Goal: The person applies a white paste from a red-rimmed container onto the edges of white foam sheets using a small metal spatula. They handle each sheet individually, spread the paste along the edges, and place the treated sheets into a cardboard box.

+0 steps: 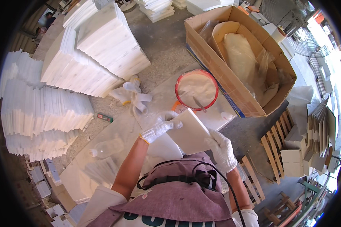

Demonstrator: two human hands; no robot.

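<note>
Nearest the camera was one mauve apron (178, 204) on the person, one black strap (170, 179) across it. Going left to right: a ragged bank of thin white slabs (45, 109), way too many to count, then two blocky stacks (110, 49) with straighter sides. Next, one small red-and-green item (105, 118) (couldn't tell what), one clear bottle (108, 147) on its side, and some bunched white cloth gloves (132, 92) — couldn't count those.

Left hand (162, 126), gloved, had its fingers clamped on the left edge of one white tile (193, 132), held up in front of the apron over the worktable (123, 126). One more slab (165, 146) lay beneath it. One red-rimmed bucket (196, 85) of whitish stuff stood just beyond, one spatula-like tool (199, 104) in it. Right hand (222, 151), also gloved, was clamped on the tile's right edge; fingers underneath were hidden. Then one open cardboard box (216, 70) and two wooden pallets (274, 145).

As for elbow room: grey floor (166, 45) ran between stacks and box. Tight on the right though — the bucket sat just beside the box wall, and the tile's far corner showed right by the bucket rim.
</note>
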